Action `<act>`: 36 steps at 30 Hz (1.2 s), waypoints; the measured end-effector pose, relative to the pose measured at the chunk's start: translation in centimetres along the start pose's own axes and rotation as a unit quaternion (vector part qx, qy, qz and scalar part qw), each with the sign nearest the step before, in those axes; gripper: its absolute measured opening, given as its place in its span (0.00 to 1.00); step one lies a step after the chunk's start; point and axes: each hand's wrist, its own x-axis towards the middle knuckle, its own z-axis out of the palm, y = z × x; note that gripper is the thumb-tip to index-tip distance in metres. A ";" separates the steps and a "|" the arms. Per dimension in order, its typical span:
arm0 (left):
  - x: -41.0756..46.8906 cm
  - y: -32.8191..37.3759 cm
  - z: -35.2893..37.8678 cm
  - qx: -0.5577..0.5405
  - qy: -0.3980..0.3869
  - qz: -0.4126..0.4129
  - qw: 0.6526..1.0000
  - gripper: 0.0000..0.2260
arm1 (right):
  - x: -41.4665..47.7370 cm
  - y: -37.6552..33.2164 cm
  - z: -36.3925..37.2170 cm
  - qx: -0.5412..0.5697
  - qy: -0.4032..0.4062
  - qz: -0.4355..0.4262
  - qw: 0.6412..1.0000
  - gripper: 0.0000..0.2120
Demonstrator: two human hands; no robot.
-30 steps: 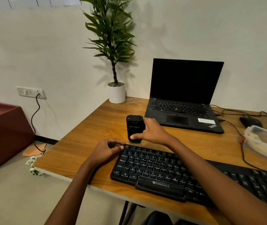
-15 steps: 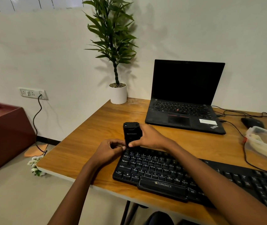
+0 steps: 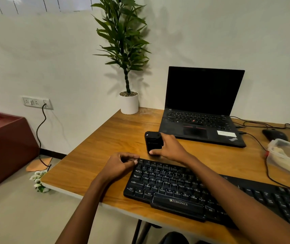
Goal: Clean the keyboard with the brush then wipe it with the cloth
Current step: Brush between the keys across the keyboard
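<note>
The wooden bench fills the lower right of the frame. The black keyboard lies along its near edge, at bottom centre. My left hand sits at the keyboard's upper-left corner, fingers curled tight against it; I cannot tell whether they pinch the edge. Just above the keyboard, at centre frame, my right hand wraps its fingers round a small upright black gadget.

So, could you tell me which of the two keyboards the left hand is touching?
The Zebronics keyboard at the near edge, its corner held by the left hand; the laptop's keyboard sits farther back, untouched.
</note>
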 end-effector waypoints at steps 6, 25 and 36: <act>0.0 -0.2 0.0 -0.004 -0.002 0.004 1.000 0.06 | -0.2 -1.9 0.7 0.115 -0.044 -0.009 0.992 0.27; 0.1 0.0 0.1 -0.025 0.002 -0.006 1.000 0.09 | 0.5 -2.1 0.6 0.049 -0.030 -0.028 0.998 0.27; 0.3 -0.2 -0.1 -0.011 0.006 -0.002 1.000 0.09 | -0.3 -0.9 -0.8 0.098 -0.051 0.002 0.994 0.26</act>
